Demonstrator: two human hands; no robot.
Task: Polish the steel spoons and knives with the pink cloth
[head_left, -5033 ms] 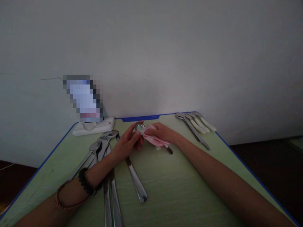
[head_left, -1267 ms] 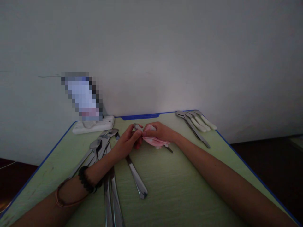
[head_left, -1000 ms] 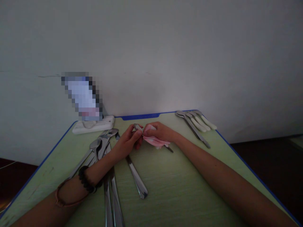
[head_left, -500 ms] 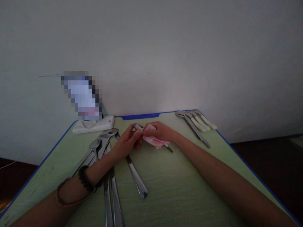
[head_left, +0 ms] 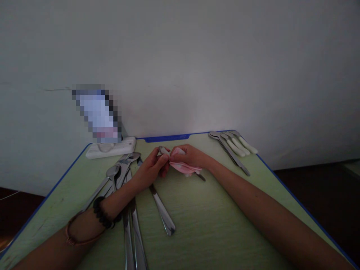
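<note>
My left hand [head_left: 154, 167] is closed around the bowl end of a metal spoon [head_left: 163, 150], thumb pressed on it. A pink and white cloth [head_left: 184, 168] is wrapped about the handle, gripped by my right hand [head_left: 186, 154]. The handle's tip pokes out below the cloth, angled down to the right; the middle of the spoon is hidden. Beneath my left forearm lies a pile of metal cutlery [head_left: 123, 175], including spoons, partly covered by the arm. One loose piece with a flared metal handle [head_left: 163, 213] points towards me, its far end hidden by my left hand.
At the table's [head_left: 213, 225] far right, metal spoons [head_left: 229, 150] lie beside several pieces with cream handles [head_left: 236, 147]. A blurred-out phone [head_left: 97, 114] leans above a white stand [head_left: 112, 148] at the back left. A wall [head_left: 180, 67] rises behind the blue table edge.
</note>
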